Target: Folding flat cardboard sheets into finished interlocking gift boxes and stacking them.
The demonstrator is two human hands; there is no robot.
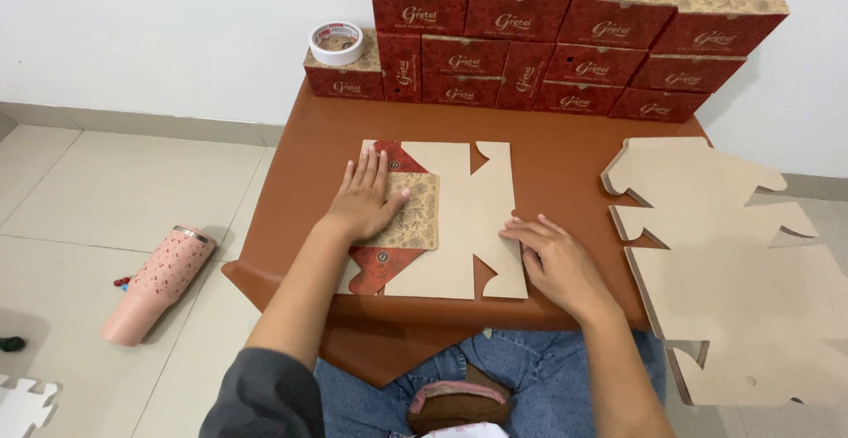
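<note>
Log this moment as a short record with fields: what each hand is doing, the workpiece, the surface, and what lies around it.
left hand: flat, palm down, pressing the folded-over patterned flap
right hand: resting on the right edge of the blank
workpiece: flat cardboard box blank, plain brown side up, left flap folded in
surface: low reddish-brown table
behind: stacked red boxes, tape roll on one of them
right: pile of unfolded blanks
floor, left: pink tumbler lying on its side
</note>
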